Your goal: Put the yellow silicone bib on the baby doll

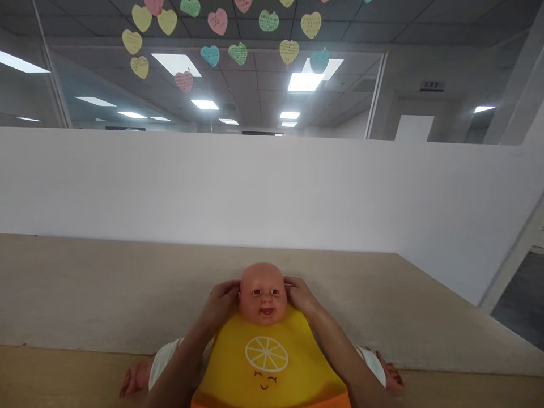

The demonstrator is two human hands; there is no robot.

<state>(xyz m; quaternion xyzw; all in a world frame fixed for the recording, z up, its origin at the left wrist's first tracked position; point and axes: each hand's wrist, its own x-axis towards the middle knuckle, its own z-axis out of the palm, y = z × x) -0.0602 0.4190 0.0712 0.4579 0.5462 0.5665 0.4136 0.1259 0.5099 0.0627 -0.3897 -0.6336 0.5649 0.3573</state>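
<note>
A bald baby doll (262, 277) lies face up at the lower middle, its head toward the far wall. Over its chest spreads a yellow bib (232, 354) with a white citrus slice and a smiling face on it; the bottom edge is orange. My left hand (224, 300) is curled against the left side of the doll's head, and my right hand (300, 294) against the right side. Both sets of fingertips go behind the head and neck, hidden from me, so whatever they grip there does not show. The doll's white-sleeved arms stick out to either side beneath my forearms.
The doll rests on a light wooden table (127, 283) with a seam across its near part. Behind it stands a low white partition (238, 190), topped by glass with heart-shaped paper notes (268, 21). The table's right edge slants toward a dark floor.
</note>
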